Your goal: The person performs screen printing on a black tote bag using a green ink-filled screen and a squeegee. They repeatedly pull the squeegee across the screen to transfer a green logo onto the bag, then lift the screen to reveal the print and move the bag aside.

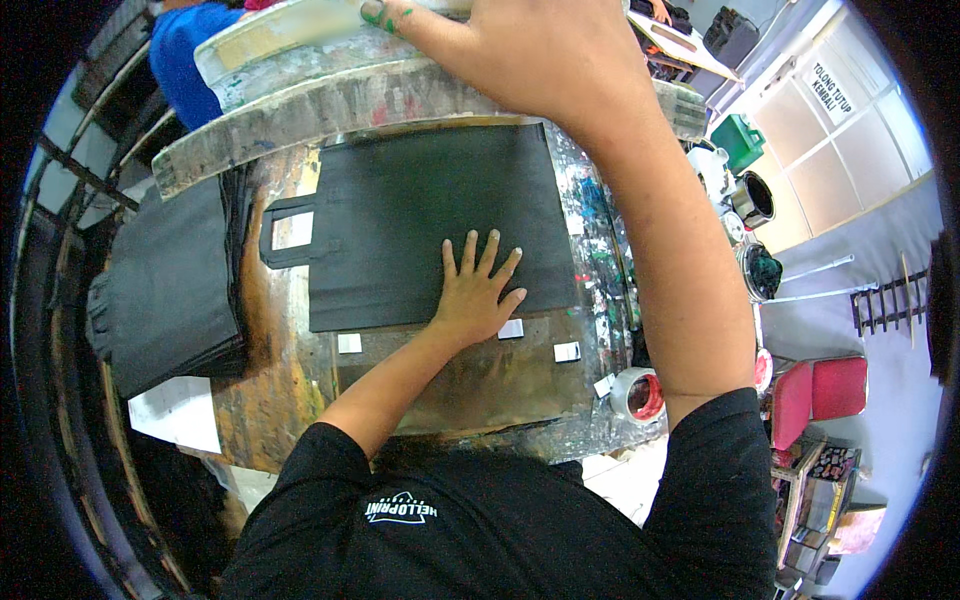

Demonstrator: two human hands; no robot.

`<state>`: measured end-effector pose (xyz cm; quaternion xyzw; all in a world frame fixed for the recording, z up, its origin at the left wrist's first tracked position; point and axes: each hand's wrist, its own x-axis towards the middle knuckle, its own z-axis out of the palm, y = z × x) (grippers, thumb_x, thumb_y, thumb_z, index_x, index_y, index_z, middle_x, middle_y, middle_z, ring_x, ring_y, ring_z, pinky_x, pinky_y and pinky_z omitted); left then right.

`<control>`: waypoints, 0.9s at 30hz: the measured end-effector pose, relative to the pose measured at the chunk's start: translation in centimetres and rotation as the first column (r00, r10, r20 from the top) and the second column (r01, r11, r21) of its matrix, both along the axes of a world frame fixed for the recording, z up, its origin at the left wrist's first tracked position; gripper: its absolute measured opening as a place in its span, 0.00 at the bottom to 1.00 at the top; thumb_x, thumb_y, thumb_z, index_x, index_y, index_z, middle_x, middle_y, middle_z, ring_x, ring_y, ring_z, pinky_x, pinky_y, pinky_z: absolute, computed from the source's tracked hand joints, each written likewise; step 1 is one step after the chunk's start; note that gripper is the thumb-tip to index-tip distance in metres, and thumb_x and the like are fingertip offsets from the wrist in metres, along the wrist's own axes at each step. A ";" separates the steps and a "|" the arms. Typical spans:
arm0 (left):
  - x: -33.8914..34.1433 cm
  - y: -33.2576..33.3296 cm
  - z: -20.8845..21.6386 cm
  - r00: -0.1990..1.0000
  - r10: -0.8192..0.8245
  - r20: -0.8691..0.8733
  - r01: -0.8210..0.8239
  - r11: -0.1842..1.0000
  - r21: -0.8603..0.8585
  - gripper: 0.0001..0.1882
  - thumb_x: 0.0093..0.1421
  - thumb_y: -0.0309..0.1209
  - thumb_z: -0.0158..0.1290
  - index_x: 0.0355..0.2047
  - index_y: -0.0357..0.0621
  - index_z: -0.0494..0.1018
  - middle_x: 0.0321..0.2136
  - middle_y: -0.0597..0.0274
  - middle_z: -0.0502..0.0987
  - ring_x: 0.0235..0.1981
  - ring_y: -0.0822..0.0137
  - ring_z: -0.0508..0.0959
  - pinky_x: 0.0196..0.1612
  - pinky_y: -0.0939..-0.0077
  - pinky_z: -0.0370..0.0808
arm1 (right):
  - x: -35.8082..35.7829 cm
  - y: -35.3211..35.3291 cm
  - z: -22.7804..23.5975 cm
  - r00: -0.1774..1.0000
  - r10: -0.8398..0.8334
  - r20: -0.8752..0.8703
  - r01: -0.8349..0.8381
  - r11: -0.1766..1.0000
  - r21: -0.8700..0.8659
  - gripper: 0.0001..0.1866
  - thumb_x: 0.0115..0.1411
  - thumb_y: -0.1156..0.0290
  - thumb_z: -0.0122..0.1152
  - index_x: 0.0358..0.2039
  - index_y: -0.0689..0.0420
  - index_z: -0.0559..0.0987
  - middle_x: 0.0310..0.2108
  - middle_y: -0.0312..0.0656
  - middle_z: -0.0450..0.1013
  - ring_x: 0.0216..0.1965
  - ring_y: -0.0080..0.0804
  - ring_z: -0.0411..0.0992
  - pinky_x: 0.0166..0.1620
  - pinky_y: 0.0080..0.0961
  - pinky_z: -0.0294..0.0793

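Observation:
A black fabric tote bag [400, 200] lies flat on the stained printing board [450, 390], its handle loop [285, 232] pointing left. My left hand [478, 290] presses down on the bag's near part, with fingers spread and palm flat. Beyond the bag, a paint-smeared printing screen frame [330, 120] stands raised and tilted. At its upper edge is my right hand [550, 50], closed on the frame, thumb along it with green paint on the tip; its other fingers are cut off by the picture's top. Small white tabs [349, 343] sit along the bag's near edge.
A pile of black bags [175, 285] is at the left. Clear tape [638, 395] lies at the board's right edge, with a green container [738, 142] and paint pots [753, 198] farther back. Red chairs [838, 388] stand right. A person in blue [190, 65] is at the far left.

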<state>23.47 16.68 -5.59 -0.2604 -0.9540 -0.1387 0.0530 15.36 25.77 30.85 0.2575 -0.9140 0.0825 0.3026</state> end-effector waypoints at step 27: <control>13.1 -22.3 3.0 0.812 0.364 0.456 -0.566 0.305 0.766 0.51 0.40 0.38 0.84 0.63 0.35 0.73 0.48 0.55 0.84 0.49 0.60 0.82 0.58 0.63 0.76 | 11.1 1.8 -19.0 0.947 0.039 0.317 -0.082 0.989 0.121 0.33 0.48 0.69 0.78 0.56 0.49 0.74 0.43 0.42 0.72 0.50 0.44 0.72 0.51 0.48 0.65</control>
